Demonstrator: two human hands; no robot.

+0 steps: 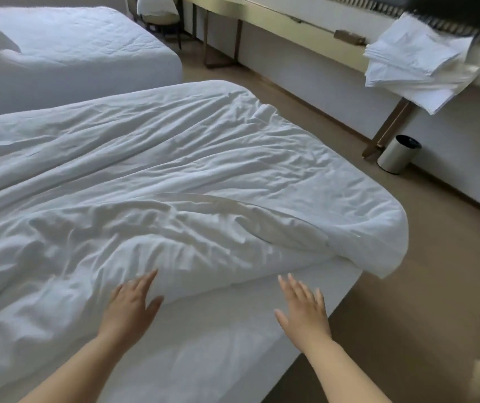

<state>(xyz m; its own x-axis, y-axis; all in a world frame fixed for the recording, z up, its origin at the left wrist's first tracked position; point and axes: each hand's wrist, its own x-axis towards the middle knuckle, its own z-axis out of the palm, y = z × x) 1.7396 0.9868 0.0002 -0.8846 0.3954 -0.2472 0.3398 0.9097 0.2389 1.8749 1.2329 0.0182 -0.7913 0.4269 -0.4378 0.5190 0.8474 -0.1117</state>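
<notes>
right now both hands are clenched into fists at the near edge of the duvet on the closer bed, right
Not fists. The head view shows the left hand and right hand open, fingers straight, at the near edge of the duvet on the closer bed.

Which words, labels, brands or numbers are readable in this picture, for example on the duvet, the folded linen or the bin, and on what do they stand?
None can be read. The duvet, folded linen and bin bear no print; the dark object at top right is too blurred.
</notes>
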